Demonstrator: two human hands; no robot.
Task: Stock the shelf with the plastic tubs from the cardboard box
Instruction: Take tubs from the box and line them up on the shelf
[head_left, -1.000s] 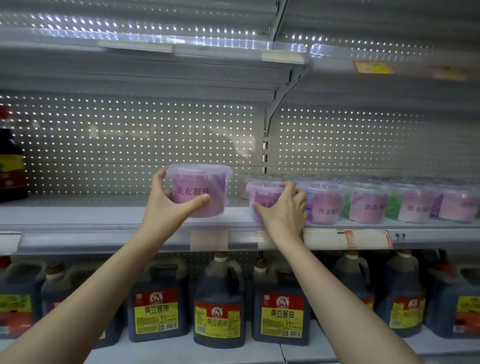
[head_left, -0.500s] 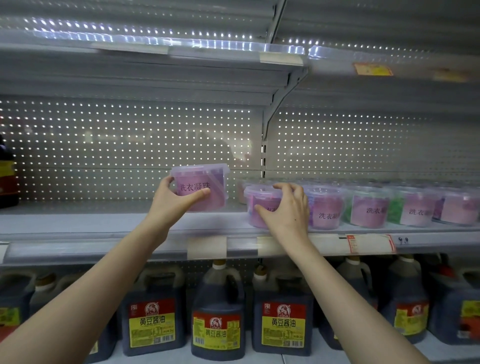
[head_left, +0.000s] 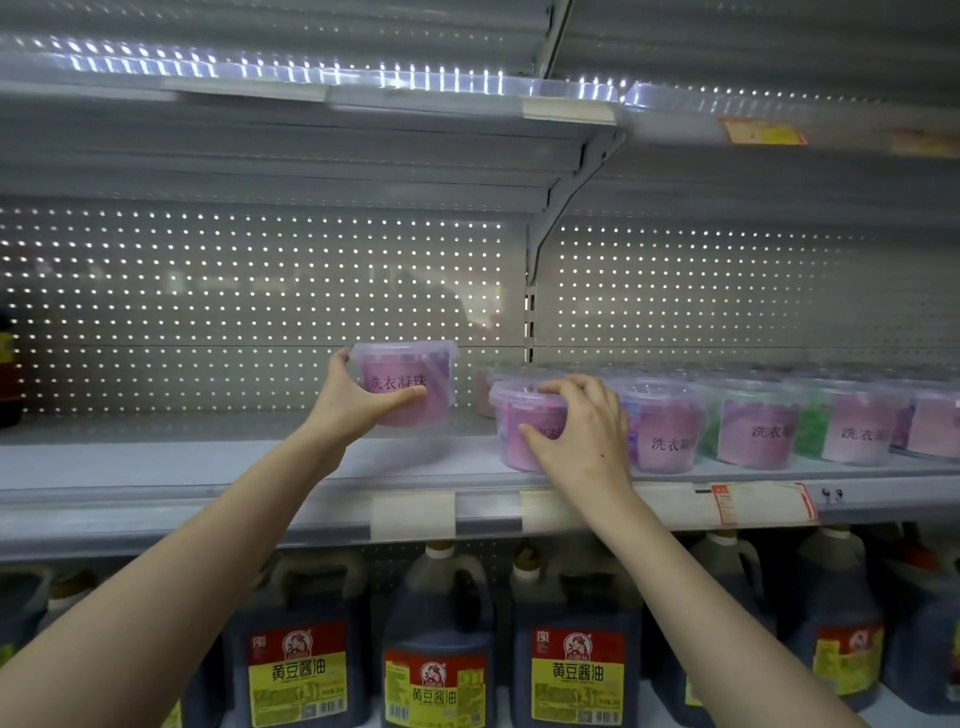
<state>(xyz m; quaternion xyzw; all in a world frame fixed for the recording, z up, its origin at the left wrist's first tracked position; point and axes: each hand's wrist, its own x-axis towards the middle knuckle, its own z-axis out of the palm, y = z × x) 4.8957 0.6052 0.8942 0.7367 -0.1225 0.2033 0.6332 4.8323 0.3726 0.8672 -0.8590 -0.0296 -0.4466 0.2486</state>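
Left hand (head_left: 349, 410) gripping a pink tub (head_left: 410, 382) just above the shelf (head_left: 156, 462), right hand (head_left: 582, 436) clasping a second tub (head_left: 511, 431) at its front edge

L hand (head_left: 358, 405) reaches over the shelf (head_left: 208, 467), back from its front edge. Thumb lies across the front of a pink tub (head_left: 410, 382), fingers wrapped round its left side. R hand (head_left: 582, 436) is near the front edge, fingers curled over the lid of a 2nd tub (head_left: 524, 431), thumb on its front wall. Both forearms bare, stretched up and fwd; hands apart.
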